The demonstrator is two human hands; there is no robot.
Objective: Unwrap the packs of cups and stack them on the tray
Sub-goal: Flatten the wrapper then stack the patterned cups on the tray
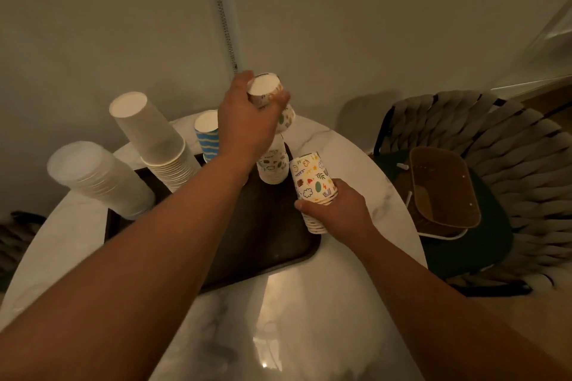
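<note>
The left hand (244,120) grips a printed paper cup (269,96) upside down, directly above the printed stack (272,164) standing on the tray (278,244). The right hand (337,210) grips a second nested printed stack (312,182) at the tray's right edge; these likely remain to be placed. Plain white stacks (154,139) and a blue-striped stack (206,139) already stand at the tray's far side. No wrapping is visible. The tray is dark, flat and round-cornered, on a glossy marble-patterned table (278,318).

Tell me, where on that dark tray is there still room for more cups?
The tray is bare along its near half, between the left forearm and the right hand. Its far edge is crowded: clear cups, white cups, striped cups, patterned stack.
</note>
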